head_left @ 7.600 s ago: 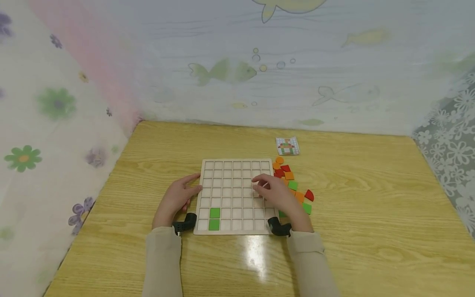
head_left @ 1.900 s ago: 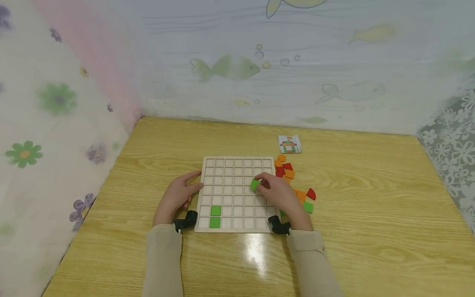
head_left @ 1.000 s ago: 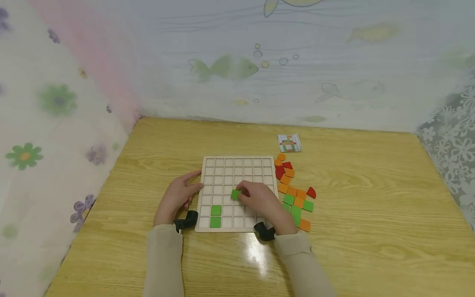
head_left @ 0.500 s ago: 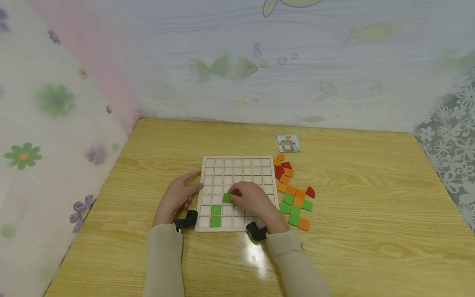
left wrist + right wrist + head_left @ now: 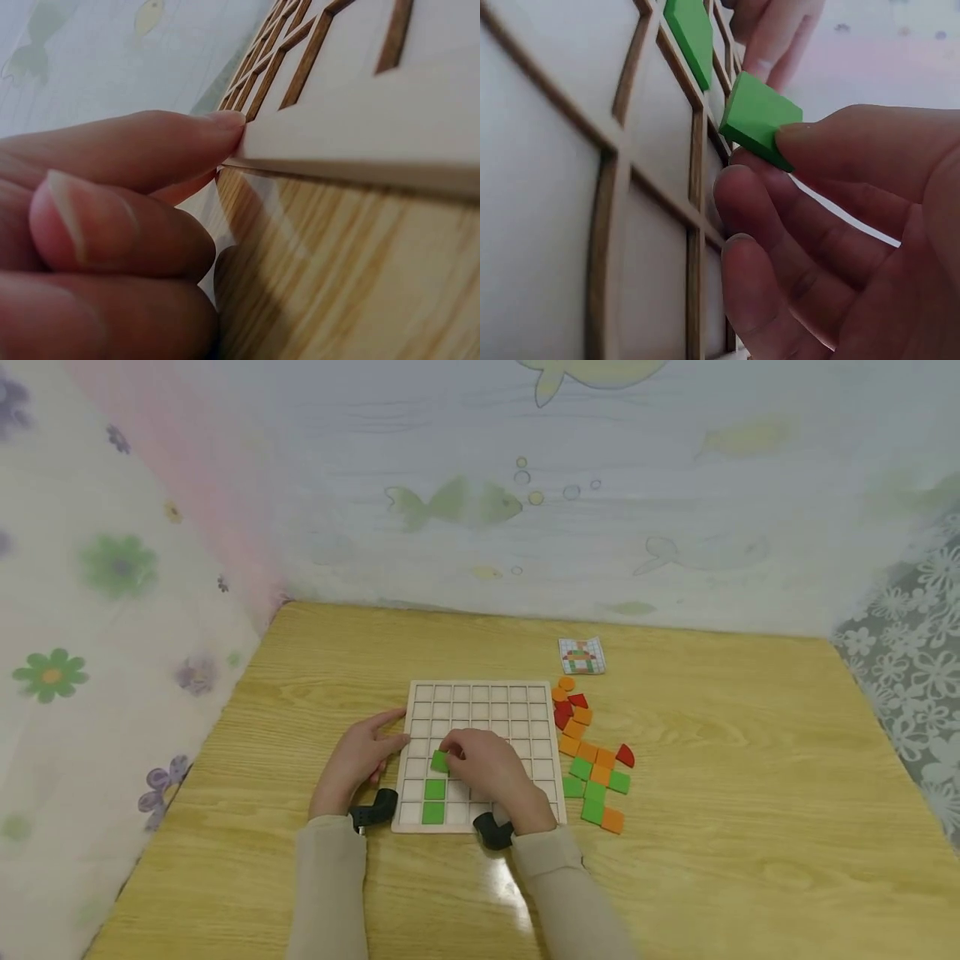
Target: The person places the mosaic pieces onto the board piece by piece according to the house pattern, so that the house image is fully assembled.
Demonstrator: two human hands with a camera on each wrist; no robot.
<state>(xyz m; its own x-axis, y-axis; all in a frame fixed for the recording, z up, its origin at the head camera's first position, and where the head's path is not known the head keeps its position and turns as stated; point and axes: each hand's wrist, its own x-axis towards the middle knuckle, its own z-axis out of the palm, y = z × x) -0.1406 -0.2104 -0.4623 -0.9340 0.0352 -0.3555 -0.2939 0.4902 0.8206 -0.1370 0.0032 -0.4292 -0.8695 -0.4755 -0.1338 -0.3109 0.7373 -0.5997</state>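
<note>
A pale wooden grid board lies on the table, divided into square cells. My right hand pinches a green square tile between thumb and fingertips, tilted close over the board. In the head view the held tile appears just above two green tiles seated one behind the other in the second column from the left. At the board's left edge rests my left hand, its thumb and extended forefinger touching the rim, as the left wrist view also shows. Its other fingers are loosely bent beside the board.
Right of the board lie loose tiles: several orange squares, several green squares, red quarter-circles and orange rounds. A small printed pattern card sits behind them. Patterned walls border the wooden table at back and left.
My right hand picked up a green tile from the right side and has carried it left across the board to the second column. The left hand has stayed at the board's edge.
</note>
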